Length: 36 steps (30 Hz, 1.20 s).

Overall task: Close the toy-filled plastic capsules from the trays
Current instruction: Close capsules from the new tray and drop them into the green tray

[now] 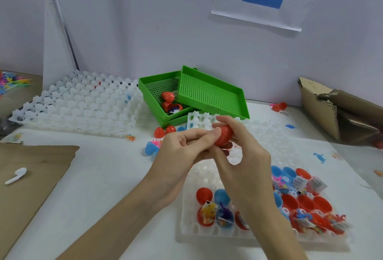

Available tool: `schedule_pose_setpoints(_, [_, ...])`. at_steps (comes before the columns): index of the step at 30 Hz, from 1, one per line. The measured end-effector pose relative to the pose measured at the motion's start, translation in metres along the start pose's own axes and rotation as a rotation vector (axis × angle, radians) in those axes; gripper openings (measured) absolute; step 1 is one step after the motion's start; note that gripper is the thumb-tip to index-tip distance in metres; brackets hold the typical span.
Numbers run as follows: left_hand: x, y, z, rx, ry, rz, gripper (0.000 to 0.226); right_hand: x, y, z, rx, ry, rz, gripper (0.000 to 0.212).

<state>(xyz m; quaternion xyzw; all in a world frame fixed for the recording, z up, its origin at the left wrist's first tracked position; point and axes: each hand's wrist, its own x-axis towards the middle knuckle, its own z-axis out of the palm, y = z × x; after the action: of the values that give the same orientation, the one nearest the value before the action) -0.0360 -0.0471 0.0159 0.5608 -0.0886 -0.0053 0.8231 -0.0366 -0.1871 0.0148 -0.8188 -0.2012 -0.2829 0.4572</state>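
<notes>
Both my hands meet above the white capsule tray and hold one red egg-shaped capsule. My right hand curls its fingers over the capsule from the right. My left hand pinches its left end with thumb and fingers. In the tray below lie several open red and blue capsule halves with small toys and paper slips in them. More fill the tray's right side.
Two green perforated trays stand behind the hands; the lower one holds red capsules. Closed red capsules and a blue half lie on the table. A stack of white trays sits left, a torn cardboard box right, an earbud on cardboard.
</notes>
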Motion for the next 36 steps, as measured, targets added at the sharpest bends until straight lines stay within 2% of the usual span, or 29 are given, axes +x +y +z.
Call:
schedule_pose_setpoints(10, [0.0012,-0.0004,-0.0039,0.031,-0.049,-0.036,0.033,-0.003,0.0001,-0.0005,-0.048,0.013,0.013,0.041])
schedule_pose_setpoints(18, [0.0026,0.0025,-0.0048,0.011,-0.067,-0.039,0.036,-0.001,0.001,-0.0005,-0.127,0.041,-0.063,0.059])
schedule_pose_setpoints(25, [0.0014,0.0007,-0.0021,0.044,-0.048,0.007,0.036,-0.0021,-0.0012,-0.0005,-0.093,0.123,-0.047,0.043])
schedule_pose_setpoints(32, [0.0005,-0.0032,0.0007,0.102,0.023,0.026,0.036,-0.003,-0.002,0.0,-0.107,0.106,-0.018,0.041])
schedule_pose_setpoints(36, [0.0003,-0.0056,0.0029,0.122,0.061,0.034,0.034,-0.0024,-0.0024,0.0003,-0.108,0.075,0.001,0.031])
